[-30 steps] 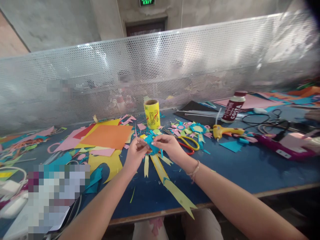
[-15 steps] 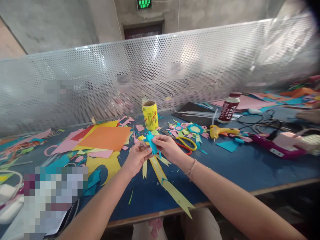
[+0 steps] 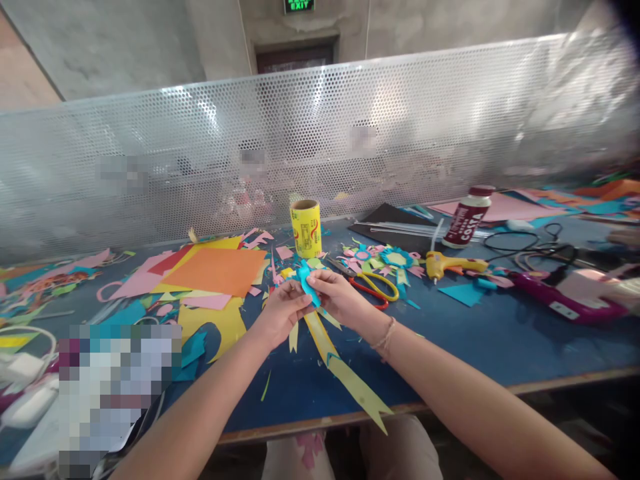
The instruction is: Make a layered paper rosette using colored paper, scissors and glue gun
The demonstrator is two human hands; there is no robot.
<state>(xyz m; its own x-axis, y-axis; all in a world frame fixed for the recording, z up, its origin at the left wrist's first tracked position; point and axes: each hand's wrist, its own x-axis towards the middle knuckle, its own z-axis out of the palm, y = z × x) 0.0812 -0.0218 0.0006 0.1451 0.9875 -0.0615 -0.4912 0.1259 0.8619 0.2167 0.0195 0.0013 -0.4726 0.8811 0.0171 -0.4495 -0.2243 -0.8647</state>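
Between my two hands is a small strip of blue paper (image 3: 306, 279), bent into a curve. My left hand (image 3: 286, 308) pinches its lower left side, and my right hand (image 3: 336, 293) pinches its right side with thumb and finger. Under the hands, long pale yellow paper ribbons (image 3: 353, 383) with notched ends lie on the table, the longest reaching past the front edge. Scissors with red and yellow handles (image 3: 383, 285) rest just right of my right hand. Behind the hands a yellow-labelled roll (image 3: 306, 230) stands upright.
Orange paper sheets (image 3: 215, 270) and a cut yellow sheet (image 3: 215, 323) lie to the left. On the right are a yellow glue gun (image 3: 453, 265), a COSTA bottle (image 3: 469, 217) and a purple device (image 3: 565, 300) with cables. A perforated metal screen (image 3: 300, 147) runs along the back.
The blue paper strip has turned and become more curved between my fingers. My hands stay close together, while the whole view has shifted slightly.
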